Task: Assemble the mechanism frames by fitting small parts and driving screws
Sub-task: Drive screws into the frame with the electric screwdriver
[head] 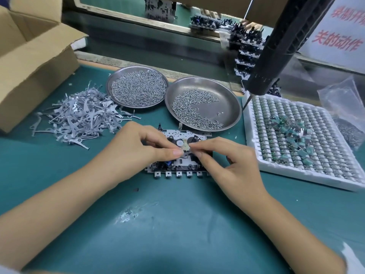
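Hands: left (146, 143) and right (227, 161) pinch small part (186, 148) | mechanism frame (177, 167): flat, perforated, tabbed near edge

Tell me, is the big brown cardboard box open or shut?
Open. The brown cardboard box at the table's far left has its flaps folded outward, showing its inside walls. What lies inside cannot be seen.

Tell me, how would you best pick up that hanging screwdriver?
Wrap a hand round the screwdriver at its thick black barrel, coming from its open left side. It hangs tilted, bit down over the foam tray, so the barrel is the broad, free part; the thin bit offers nothing to hold.
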A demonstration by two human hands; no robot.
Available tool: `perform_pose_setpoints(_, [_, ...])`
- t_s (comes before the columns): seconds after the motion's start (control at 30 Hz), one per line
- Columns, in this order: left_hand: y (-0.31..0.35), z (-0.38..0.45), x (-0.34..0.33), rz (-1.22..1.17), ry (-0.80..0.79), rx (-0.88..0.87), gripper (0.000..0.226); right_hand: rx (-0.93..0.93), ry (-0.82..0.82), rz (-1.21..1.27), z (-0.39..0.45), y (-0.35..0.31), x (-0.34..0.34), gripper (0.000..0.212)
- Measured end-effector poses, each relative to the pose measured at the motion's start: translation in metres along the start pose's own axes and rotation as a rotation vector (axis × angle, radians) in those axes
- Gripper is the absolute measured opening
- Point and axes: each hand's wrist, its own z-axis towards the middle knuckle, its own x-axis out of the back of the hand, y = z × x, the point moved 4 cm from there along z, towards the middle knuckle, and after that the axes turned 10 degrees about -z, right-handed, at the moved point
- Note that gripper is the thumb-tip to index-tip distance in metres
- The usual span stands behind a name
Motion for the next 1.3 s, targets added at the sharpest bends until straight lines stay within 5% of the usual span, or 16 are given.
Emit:
perform_pose_setpoints(0.7, [0.0012,0.0000,-0.0014,0.035,-0.115,0.044,0.023,0.081,-0.018,-0.063,-0.0025,-0.0001,-0.0038,0.017])
perform_pose_setpoints(1.3, [-0.0012,-0.0001,-0.0003,0.181,-0.052,0.014,0.005,0.143,-0.104,-0.129,-0.0051,-0.0030,-0.0019,0.017])
